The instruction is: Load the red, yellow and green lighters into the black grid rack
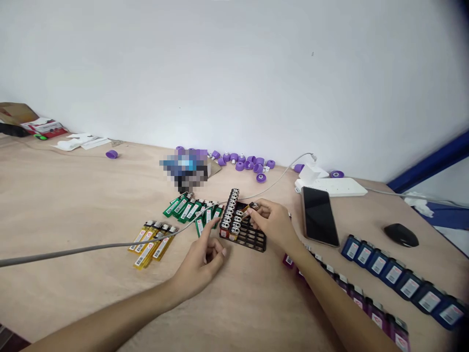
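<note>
A black tray [252, 241] with square slots stands on the table, one row filled with upright lighters [229, 210] and a shorter row begun beside it, metal tops up. My right hand [273, 222] is over the tray, thumb and fingers pinching a yellow lighter [247, 211], tilted above the slots. My left hand [205, 256] is at the tray's near left corner, its index finger stretched towards the edge, the other fingers loosely curled around nothing. Left of the tray lie yellow lighters [154, 242] and green lighters [190, 209].
Purple lighters [357, 296] run partly under my right forearm. Blue lighters [394, 271] line up farther right. A phone [320, 215], a mouse [401, 235] and a white power strip [335, 187] are near. Purple caps [240, 165] lie by the wall. A grey cable [110, 248] crosses the table.
</note>
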Demonstrator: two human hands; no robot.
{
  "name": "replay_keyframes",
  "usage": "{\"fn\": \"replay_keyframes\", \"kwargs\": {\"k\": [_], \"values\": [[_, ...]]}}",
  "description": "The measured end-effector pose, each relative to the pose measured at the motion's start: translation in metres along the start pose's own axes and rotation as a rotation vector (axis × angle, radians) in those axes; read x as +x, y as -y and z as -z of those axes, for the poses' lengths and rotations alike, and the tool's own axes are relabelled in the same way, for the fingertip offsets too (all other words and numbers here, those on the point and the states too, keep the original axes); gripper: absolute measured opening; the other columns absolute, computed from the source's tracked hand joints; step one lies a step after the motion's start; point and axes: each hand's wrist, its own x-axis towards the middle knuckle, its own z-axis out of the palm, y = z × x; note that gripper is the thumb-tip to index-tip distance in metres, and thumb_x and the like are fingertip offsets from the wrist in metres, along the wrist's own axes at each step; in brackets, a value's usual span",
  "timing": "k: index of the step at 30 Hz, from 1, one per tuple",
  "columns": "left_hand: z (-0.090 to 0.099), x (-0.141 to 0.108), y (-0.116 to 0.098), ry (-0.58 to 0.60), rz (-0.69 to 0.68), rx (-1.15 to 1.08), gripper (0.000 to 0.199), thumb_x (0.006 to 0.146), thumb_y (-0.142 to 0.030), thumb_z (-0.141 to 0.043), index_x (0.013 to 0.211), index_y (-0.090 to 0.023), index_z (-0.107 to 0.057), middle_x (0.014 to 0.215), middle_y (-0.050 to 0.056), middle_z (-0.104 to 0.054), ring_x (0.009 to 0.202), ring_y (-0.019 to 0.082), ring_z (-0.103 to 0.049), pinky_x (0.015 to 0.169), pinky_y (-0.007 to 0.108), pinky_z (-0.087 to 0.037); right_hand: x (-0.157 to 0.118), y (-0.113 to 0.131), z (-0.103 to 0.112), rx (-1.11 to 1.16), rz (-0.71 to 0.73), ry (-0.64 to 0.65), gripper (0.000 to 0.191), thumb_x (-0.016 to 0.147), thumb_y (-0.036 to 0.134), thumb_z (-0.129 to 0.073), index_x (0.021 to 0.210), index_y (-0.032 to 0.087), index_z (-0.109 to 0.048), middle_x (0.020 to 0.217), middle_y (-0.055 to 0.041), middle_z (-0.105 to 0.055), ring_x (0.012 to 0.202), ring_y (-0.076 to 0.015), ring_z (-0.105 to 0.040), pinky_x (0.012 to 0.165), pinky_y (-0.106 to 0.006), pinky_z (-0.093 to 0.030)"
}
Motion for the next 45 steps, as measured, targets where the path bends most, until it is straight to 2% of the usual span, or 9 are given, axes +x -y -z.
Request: {"fn": "replay_keyframes", "kwargs": {"k": [4,14,20,26,33,39,45], "values": [[0.003,0.003,0.001,0.045,-0.010,0.056,0.071,0.095,-0.037,-0.053,0.153,-0.016,-0.018,0.074,-0.005,-0.051,0.064,0.014,-0.045,0.060,0.026,-0.035,0.001,0.001,0.001,-0.049,0.035,0.015,0.015,0.081,0.034,-0.063,0.070,0.023,-0.063,0.052,0.0011,-0.065,0.046,-0.0185,-0.062,0.046,-0.027,-0.046],[0.002,0.003,0.002,0.033,-0.037,0.042,0.065,0.094,-0.034,-0.054,0.151,-0.017,-0.027,0.073,-0.005,-0.050,0.063,0.013,-0.043,0.058,0.024,-0.034,-0.003,0.005,0.000,-0.134,0.122,0.080,0.017,0.084,0.032,-0.060,0.069,0.025,-0.057,0.055,0.0004,-0.067,0.047,-0.0184,-0.062,0.047,-0.028,-0.047],[0.003,0.003,0.005,0.034,-0.055,0.066,0.065,0.092,-0.028,-0.051,0.150,-0.016,-0.025,0.074,-0.005,-0.051,0.064,0.013,-0.046,0.060,0.025,-0.036,-0.003,0.001,-0.005,-0.152,0.166,0.140,0.016,0.088,0.027,-0.052,0.072,0.024,-0.053,0.061,-0.0005,-0.069,0.053,-0.0180,-0.066,0.053,-0.027,-0.050],[0.003,0.005,0.004,0.034,-0.070,0.084,0.063,0.093,-0.028,-0.049,0.150,-0.016,-0.025,0.074,-0.005,-0.051,0.064,0.013,-0.044,0.059,0.026,-0.036,-0.002,-0.009,-0.009,-0.134,0.185,0.137,0.018,0.093,0.029,-0.049,0.076,0.024,-0.050,0.065,0.0000,-0.069,0.057,-0.0178,-0.068,0.057,-0.027,-0.053],[0.003,0.003,0.003,0.046,-0.064,0.092,0.067,0.094,-0.031,-0.048,0.152,-0.015,-0.019,0.075,-0.005,-0.051,0.064,0.014,-0.046,0.059,0.027,-0.036,-0.002,-0.007,-0.009,-0.172,0.220,0.127,0.019,0.093,0.026,-0.050,0.074,0.024,-0.049,0.063,0.0005,-0.068,0.055,-0.0172,-0.066,0.056,-0.026,-0.049],[0.003,0.003,0.004,0.043,-0.062,0.099,0.067,0.094,-0.030,-0.048,0.152,-0.016,-0.019,0.076,-0.004,-0.052,0.064,0.014,-0.046,0.060,0.027,-0.037,-0.004,-0.002,-0.006,-0.250,0.301,0.181,0.014,0.089,0.015,-0.052,0.078,0.023,-0.056,0.062,0.0012,-0.068,0.055,-0.0163,-0.062,0.057,-0.025,-0.044],[0.004,0.002,0.005,0.045,-0.072,0.104,0.066,0.094,-0.028,-0.049,0.152,-0.016,-0.020,0.075,-0.005,-0.052,0.064,0.013,-0.046,0.059,0.026,-0.036,-0.004,-0.005,-0.007,-0.334,0.383,0.223,0.015,0.090,0.009,-0.049,0.084,0.021,-0.057,0.069,-0.0015,-0.067,0.061,-0.0179,-0.061,0.058,-0.026,-0.041]]}}
